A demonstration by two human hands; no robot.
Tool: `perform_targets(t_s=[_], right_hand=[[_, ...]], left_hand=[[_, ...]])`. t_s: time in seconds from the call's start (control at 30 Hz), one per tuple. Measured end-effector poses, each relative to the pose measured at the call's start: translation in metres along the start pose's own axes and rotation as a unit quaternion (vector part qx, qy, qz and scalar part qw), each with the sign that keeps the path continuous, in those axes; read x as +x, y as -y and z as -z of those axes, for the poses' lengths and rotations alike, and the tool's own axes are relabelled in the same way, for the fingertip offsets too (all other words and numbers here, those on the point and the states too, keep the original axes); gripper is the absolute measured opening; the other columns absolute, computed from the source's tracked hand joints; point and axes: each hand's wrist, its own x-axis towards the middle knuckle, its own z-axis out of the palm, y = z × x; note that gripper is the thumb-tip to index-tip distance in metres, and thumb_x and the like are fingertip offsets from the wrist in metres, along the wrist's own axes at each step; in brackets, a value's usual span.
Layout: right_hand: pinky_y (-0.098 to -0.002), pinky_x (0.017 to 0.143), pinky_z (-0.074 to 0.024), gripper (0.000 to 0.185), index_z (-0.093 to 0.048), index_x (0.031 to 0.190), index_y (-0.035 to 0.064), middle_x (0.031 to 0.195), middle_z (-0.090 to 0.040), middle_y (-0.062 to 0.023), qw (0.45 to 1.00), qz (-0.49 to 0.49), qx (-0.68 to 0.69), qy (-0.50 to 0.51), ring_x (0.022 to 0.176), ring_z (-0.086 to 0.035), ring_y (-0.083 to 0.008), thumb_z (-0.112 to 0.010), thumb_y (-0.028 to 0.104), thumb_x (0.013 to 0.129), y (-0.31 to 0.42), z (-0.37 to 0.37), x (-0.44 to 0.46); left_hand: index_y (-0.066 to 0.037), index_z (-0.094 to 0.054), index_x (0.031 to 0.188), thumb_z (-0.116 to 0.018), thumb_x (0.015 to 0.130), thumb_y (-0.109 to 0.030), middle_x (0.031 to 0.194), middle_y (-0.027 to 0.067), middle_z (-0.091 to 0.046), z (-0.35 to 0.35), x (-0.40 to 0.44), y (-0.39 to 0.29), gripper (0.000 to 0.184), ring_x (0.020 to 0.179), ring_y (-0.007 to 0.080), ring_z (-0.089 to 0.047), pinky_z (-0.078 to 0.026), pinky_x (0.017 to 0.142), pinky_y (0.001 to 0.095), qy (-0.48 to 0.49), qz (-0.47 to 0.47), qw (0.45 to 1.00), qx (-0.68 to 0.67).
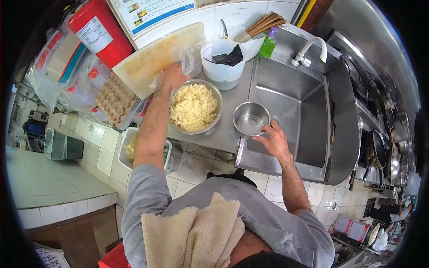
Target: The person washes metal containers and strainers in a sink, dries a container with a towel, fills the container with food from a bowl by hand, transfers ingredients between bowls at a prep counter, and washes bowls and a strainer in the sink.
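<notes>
My left hand [173, 76] reaches past a metal bowl [219, 96] heaped with pale yellow crumbly food [193, 107], and its fingers are at a clear plastic bag [191, 61] in front of the leaning cutting board [154, 58]. What the fingers hold is hard to make out. My right hand [275, 140] grips the rim side of an empty-looking metal pot [251, 118] at the sink's left edge. A white bucket [223, 73] with a dark piece of material on top stands behind the bowl.
The steel sink [290, 107] has a white faucet [308, 51]. Behind are green soap [268, 43] and a stick brush [263, 26]. Egg trays [115, 100], a red container [98, 33] and a bin [129, 149] lie left. Pans [377, 149] hang right; a person [393, 212] is far right.
</notes>
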Motion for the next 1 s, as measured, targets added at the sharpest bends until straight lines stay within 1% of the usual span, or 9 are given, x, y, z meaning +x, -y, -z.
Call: perform_targets(t_s=[0.1, 0.13, 0.2, 0.27, 0.37, 0.6, 0.67, 0.73, 1.0], right_hand=[[-0.0374, 0.063, -0.0481, 0.036, -0.057, 0.087, 0.0029, 0.087, -0.053, -0.0095, 0.999, 0.048, -0.008, -0.011, 0.073, -0.056, -0.0241, -0.071, 0.032, 0.072, -0.02, 0.004, 0.007], [-0.038, 0.064, -0.0489, 0.038, -0.055, 0.09, 0.0017, 0.091, -0.054, -0.0095, 0.957, -0.07, 0.279, -0.033, 0.077, -0.057, -0.0233, -0.066, 0.036, 0.076, -0.035, -0.001, 0.012], [-0.0397, 0.071, -0.0505, 0.054, -0.047, 0.106, -0.0025, 0.103, -0.054, -0.0171, 0.703, -0.193, 0.684, -0.026, 0.088, -0.058, -0.026, -0.053, 0.047, 0.084, -0.064, 0.0, 0.021], [-0.0396, 0.073, -0.0508, 0.065, -0.041, 0.116, -0.0033, 0.102, -0.052, -0.0248, 0.544, -0.343, 0.755, -0.123, 0.089, -0.058, -0.0317, -0.053, 0.051, 0.083, -0.09, -0.011, 0.029], [-0.039, 0.073, -0.051, 0.069, -0.037, 0.121, -0.0036, 0.099, -0.051, -0.0282, 0.528, -0.376, 0.744, -0.164, 0.084, -0.059, -0.0335, -0.053, 0.052, 0.082, -0.126, -0.028, 0.012], [-0.0315, 0.066, -0.049, 0.04, -0.056, 0.092, 0.0031, 0.094, -0.055, -0.0078, 0.838, -0.254, 0.472, -0.103, 0.079, -0.058, -0.0194, -0.062, 0.041, 0.081, -0.092, -0.023, -0.001], [-0.0288, 0.064, -0.0461, 0.03, -0.056, 0.084, 0.0028, 0.091, -0.054, -0.0097, 0.86, -0.233, 0.443, -0.103, 0.076, -0.054, -0.0189, -0.072, 0.027, 0.074, -0.066, -0.022, 0.005], [-0.033, 0.066, -0.0478, 0.031, -0.056, 0.084, 0.0033, 0.096, -0.051, -0.0129, 0.996, 0.011, 0.014, -0.091, 0.083, -0.055, -0.0258, -0.076, 0.019, 0.068, -0.044, -0.017, 0.007], [-0.04, 0.071, -0.0493, 0.032, -0.054, 0.087, 0.0038, 0.103, -0.048, -0.0158, 0.99, 0.066, -0.002, -0.128, 0.088, -0.056, -0.0325, -0.076, 0.015, 0.066, -0.028, 0.002, -0.003]], left_hand=[[-0.012, -0.035, 0.133, -0.059, 0.08, -0.032, 0.133, 0.0097, -0.04, 0.028, -0.001, 0.002, 0.061, 0.128, 0.0248, -0.031, -0.014, 0.1, 0.0607, 0.126, 0.053, 0.991, -0.015], [-0.013, -0.036, 0.132, -0.061, 0.079, -0.032, 0.136, 0.0089, -0.036, 0.03, -0.005, 0.008, 0.062, 0.129, 0.0247, -0.028, -0.013, 0.101, 0.0595, 0.057, 0.048, 0.997, -0.018], [-0.015, -0.036, 0.132, -0.063, 0.077, -0.031, 0.138, 0.0081, -0.033, 0.038, -0.018, 0.011, 0.063, 0.13, 0.0246, -0.025, -0.012, 0.102, 0.0582, -0.009, 0.046, 0.999, -0.02], [-0.015, -0.041, 0.129, -0.066, 0.074, -0.03, 0.137, 0.0072, -0.031, 0.049, -0.037, 0.008, 0.063, 0.128, 0.0254, -0.026, -0.015, 0.1, 0.0558, -0.181, -0.006, 0.981, 0.064], [-0.014, -0.047, 0.123, -0.07, 0.07, -0.021, 0.125, 0.0099, -0.04, 0.058, -0.072, 0.004, 0.058, 0.119, 0.0243, -0.034, -0.021, 0.096, 0.0511, -0.224, 0.015, 0.974, 0.033], [-0.011, -0.054, 0.113, -0.067, 0.071, -0.022, 0.116, 0.0104, -0.05, -0.002, -0.08, 0.045, 0.045, 0.111, 0.0253, -0.045, -0.029, 0.093, 0.045, -0.102, 0.188, 0.977, 0.015], [-0.004, -0.054, 0.109, -0.06, 0.076, -0.018, 0.103, 0.016, -0.06, -0.044, -0.054, 0.08, 0.036, 0.098, 0.0299, -0.056, -0.041, 0.085, 0.041, 0.131, 0.163, 0.975, -0.08], [-0.002, -0.053, 0.109, -0.055, 0.078, -0.015, 0.097, 0.0178, -0.062, -0.066, -0.048, 0.092, 0.034, 0.094, 0.032, -0.058, -0.043, 0.082, 0.0405, 0.103, 0.158, 0.966, -0.174], [-0.001, -0.048, 0.118, -0.047, 0.083, -0.005, 0.115, 0.0222, -0.053, -0.027, -0.095, 0.063, 0.035, 0.107, 0.0332, -0.051, -0.045, 0.082, 0.0379, -0.187, 0.108, 0.962, -0.17]])
